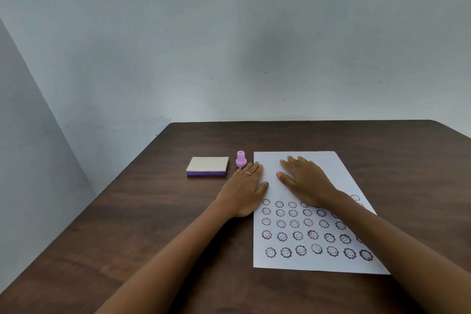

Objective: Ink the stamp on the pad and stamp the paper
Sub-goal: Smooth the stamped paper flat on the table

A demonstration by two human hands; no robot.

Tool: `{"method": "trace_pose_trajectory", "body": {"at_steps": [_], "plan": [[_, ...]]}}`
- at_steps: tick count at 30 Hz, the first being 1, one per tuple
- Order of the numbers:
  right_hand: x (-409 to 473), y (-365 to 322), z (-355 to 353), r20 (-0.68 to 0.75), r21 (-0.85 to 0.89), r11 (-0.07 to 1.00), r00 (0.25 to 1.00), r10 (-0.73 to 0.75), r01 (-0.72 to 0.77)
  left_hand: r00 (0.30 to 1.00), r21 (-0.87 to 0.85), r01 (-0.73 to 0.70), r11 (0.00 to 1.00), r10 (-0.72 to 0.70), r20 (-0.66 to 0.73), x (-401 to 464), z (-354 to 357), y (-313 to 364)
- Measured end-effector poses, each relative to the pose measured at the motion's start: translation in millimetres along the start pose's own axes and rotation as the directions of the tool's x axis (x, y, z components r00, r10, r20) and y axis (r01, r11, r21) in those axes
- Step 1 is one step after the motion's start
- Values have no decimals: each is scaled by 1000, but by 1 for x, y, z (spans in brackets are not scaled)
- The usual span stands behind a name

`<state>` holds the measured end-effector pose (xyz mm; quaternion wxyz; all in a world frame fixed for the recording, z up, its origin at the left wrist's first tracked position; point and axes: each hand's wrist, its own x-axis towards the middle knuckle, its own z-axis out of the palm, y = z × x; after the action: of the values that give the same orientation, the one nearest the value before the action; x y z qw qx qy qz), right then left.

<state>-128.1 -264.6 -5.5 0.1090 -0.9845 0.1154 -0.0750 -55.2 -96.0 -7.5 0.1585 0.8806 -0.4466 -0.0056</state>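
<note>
A white paper lies on the brown table, its near half covered with several rows of smiling flower stamp marks. A small pink stamp stands upright just left of the paper's far corner. Left of it sits the ink pad, a flat purple box with its pale lid shut. My left hand lies flat over the paper's left edge, its fingertips close to the stamp. My right hand rests flat on the blank upper part of the paper. Neither hand holds anything.
The dark wooden table stands against a pale wall. Its left edge runs diagonally at the left, and its far edge lies just beyond the paper.
</note>
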Motion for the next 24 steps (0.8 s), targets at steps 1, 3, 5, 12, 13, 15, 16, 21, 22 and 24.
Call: {"method": "trace_pose_trajectory", "body": {"at_steps": [1, 3, 5, 12, 13, 15, 16, 21, 22, 24], "plan": [[1, 0, 2, -6, 2, 1000, 1000, -2, 2, 1000, 1, 0, 1000, 0, -5, 0, 1, 0], [3, 2, 4, -21, 10, 1000, 1000, -6, 7, 1000, 5, -6, 1000, 6, -19, 2, 1, 0], [3, 3, 6, -46, 9, 1000, 999, -17, 17, 999, 11, -22, 1000, 22, -49, 2, 2, -1], [0, 5, 11, -76, 55, 998, 997, -30, 34, 996, -20, -24, 1000, 23, -85, -4, 5, -3], [1, 4, 11, -76, 54, 998, 997, -29, 33, 997, -20, -19, 1000, 18, -77, -4, 4, -2], [-1, 4, 11, -62, 43, 999, 998, -19, 22, 998, -13, -2, 1000, 1, -63, -6, 4, 0], [-2, 3, 10, -50, 55, 998, 999, -13, 15, 998, -12, 10, 1000, -11, -60, -7, 3, 2], [-5, -4, -2, -2, 82, 996, 1000, 18, -18, 996, -50, 91, 995, -91, 1, -8, 0, 7], [-5, -4, -5, 16, 86, 996, 1000, 23, -24, 994, -50, 104, 993, -103, 22, -6, -3, 8], [-5, -7, -11, 76, 91, 995, 996, 35, -42, 993, -33, 114, 993, -113, 38, -6, -9, 13]]}}
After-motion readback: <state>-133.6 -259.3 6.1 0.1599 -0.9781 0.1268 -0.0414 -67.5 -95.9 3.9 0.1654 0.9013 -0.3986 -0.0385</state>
